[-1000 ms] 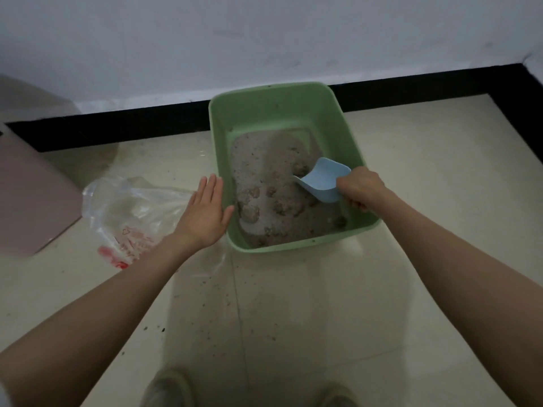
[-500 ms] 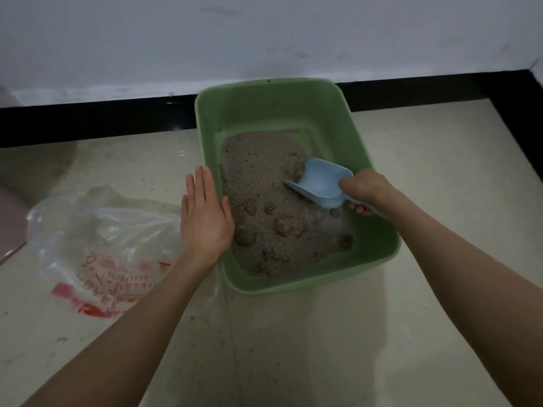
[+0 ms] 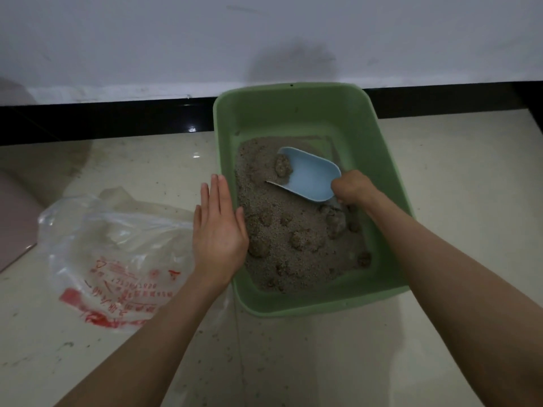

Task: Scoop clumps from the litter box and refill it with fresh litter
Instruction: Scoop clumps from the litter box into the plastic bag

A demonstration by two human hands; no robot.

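A green litter box (image 3: 379, 160) stands on the tiled floor near the wall, partly filled with grey-brown litter (image 3: 282, 227) that holds several darker clumps. My right hand (image 3: 351, 188) grips the handle of a light blue scoop (image 3: 310, 174), whose mouth points left into the litter with a clump (image 3: 282, 167) at its lip. My left hand (image 3: 219, 230) lies flat with straight fingers against the box's left rim.
A crumpled clear plastic bag (image 3: 117, 251) with red print lies on the floor left of the box. A black skirting strip (image 3: 102, 120) and white wall run behind. A pinkish object (image 3: 14, 212) sits at the far left edge.
The scoop has pushed further away and leftward through the litter and now has a clump at its lip. The view has moved closer to the box. My left hand stays at the rim.
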